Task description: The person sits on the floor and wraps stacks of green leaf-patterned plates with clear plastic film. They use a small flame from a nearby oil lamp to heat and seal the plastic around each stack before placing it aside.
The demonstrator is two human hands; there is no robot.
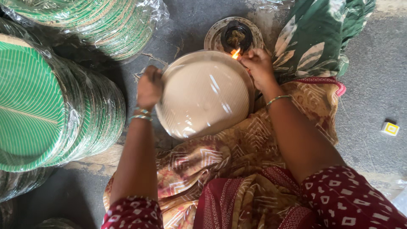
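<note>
Holding a plastic-wrapped stack of plates [203, 95] over the lap, face down, w/ both hands. Right hand [259, 65] pinches the far rim just beside a small flame [235, 53]; left hand [149, 87] grips the opposite rim. Oil lamp [235, 37] sits beyond, on the floor.

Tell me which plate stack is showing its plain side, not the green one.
The wrapped stack held between the left hand and right hand, by the flame. It shows plain beige; the stacks at left and top left show green stripes.
</note>
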